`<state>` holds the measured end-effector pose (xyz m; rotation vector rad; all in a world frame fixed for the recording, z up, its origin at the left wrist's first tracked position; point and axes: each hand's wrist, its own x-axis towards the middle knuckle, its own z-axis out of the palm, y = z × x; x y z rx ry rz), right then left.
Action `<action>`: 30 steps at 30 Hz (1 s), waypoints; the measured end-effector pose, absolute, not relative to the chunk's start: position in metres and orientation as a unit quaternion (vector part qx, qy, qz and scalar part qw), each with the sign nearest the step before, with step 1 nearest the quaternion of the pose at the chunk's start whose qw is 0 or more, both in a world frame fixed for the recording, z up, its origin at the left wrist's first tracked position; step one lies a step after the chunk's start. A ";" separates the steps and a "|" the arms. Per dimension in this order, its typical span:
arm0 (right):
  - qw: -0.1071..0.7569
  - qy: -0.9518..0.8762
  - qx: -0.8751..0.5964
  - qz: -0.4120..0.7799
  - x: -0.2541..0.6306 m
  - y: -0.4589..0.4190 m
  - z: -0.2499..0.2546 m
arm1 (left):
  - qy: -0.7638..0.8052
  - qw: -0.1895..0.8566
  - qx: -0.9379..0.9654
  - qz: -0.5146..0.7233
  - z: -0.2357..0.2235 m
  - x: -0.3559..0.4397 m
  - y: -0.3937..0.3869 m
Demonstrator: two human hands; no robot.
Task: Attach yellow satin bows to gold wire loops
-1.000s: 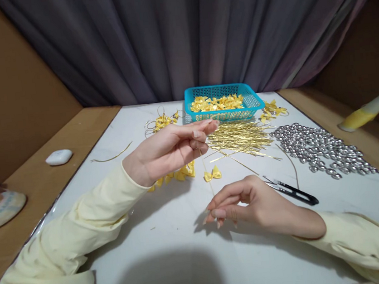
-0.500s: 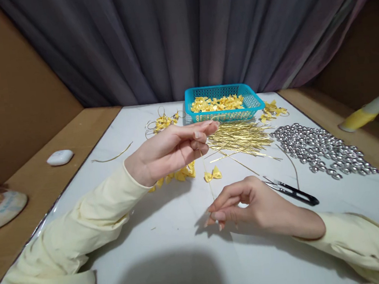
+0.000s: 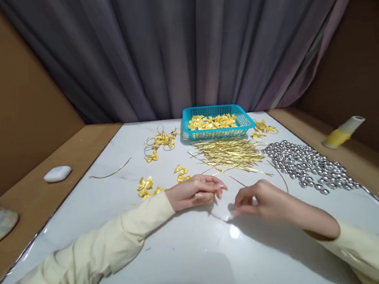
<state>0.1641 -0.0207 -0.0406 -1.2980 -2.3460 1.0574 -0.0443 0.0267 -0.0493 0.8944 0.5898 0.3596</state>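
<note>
My left hand [image 3: 198, 192] is low over the white table [image 3: 177, 271], its fingers closed in a pinch on a thin gold wire [image 3: 220, 217]. The wire runs faintly from there towards my right hand [image 3: 263, 202], whose thumb and forefinger are pinched together at its other end. Both fingertips are slightly blurred, so anything small in them is hard to make out. Yellow ribbon bows [image 3: 145, 184] lie just beyond my left hand. Past both hands rests a pile of gold wires [image 3: 234, 155].
Behind the wires stands a blue basket [image 3: 221, 134] of yellow bows. Silver beads [image 3: 308, 162] are heaped at right. Looped wires with bows [image 3: 163, 139] lie at back left. A white case [image 3: 57, 174] and a yellow-and-white tube [image 3: 344, 132] stand on the side boards.
My left hand has come down and nearer the table; my right hand has moved a little right. The wire between them has gone from upright to slanting. The black snips are now hidden.
</note>
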 end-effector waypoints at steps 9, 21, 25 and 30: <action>0.202 -0.902 -0.368 -0.100 0.163 -0.018 -0.055 | 0.301 0.824 0.462 0.129 -0.052 -0.039 0.020; 0.165 -0.913 -0.267 -0.259 0.160 -0.015 -0.073 | 0.308 0.815 0.475 0.125 -0.047 -0.038 0.018; 0.192 -0.913 -0.241 -0.267 0.161 -0.007 -0.080 | 0.306 0.815 0.475 0.129 -0.046 -0.038 0.019; 0.241 -0.915 -0.210 -0.248 0.164 0.001 -0.083 | 0.311 0.814 0.473 0.129 -0.045 -0.039 0.019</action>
